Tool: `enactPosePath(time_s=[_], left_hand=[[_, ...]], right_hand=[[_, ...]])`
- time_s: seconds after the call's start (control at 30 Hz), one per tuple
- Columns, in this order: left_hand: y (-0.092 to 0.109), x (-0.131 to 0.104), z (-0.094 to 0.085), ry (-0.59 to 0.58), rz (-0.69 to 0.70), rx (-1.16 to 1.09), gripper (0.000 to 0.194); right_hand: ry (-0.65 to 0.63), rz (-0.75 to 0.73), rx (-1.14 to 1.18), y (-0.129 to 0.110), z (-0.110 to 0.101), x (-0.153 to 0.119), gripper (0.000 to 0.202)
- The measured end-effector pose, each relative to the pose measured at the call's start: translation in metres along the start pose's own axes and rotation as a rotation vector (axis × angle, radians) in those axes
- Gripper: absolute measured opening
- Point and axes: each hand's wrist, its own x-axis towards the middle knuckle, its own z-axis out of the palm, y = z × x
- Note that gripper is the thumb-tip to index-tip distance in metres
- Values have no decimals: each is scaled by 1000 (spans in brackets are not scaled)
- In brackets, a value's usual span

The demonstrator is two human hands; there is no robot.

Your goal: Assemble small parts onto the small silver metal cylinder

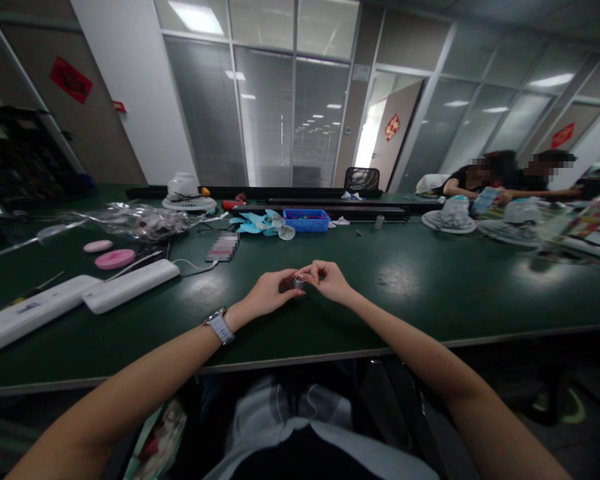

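Observation:
Above the green table, my left hand curls its thumb and fingers around a small round metal part. The part is silvery, with a reddish-brown area on its left side; it is too small to name more exactly. My right hand has its thumb and forefinger pinched together at the top of the same part. Its fingertips hide some of the part, and anything tiny between them cannot be made out. A watch with a pale strap is on my left wrist.
White power strips, a pink disc and a phone lie left. Behind are light-blue fan blades, a blue bin and a small metal cylinder. White fan housings and two people are at right.

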Motion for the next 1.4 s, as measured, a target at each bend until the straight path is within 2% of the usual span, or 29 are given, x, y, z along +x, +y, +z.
enactPosePath(time_s=[0.5,0.83,0.97,1.03,1.27,1.4], left_hand=[[1,-1,0,-1,-1,9,41],[2,0,0,10,-11,24,43],[2,-1,0,18,-22,36,42],[1,-1,0,23,-30,48,40],[-1,-1,-1,55,-60,109,38],[-2,-1,-1,72,-77,113,37]], right_hand=[[19,-39,-28,1,0,-1,39],[114,-27,-99,-3,-2,-1,39],[228,-13,-84,-5,-11,3,41],[239,24,-67,-3,-18,5,42],[129,132,-52,15,-36,5,43],[-81,280,-124,25,-36,1,37]])
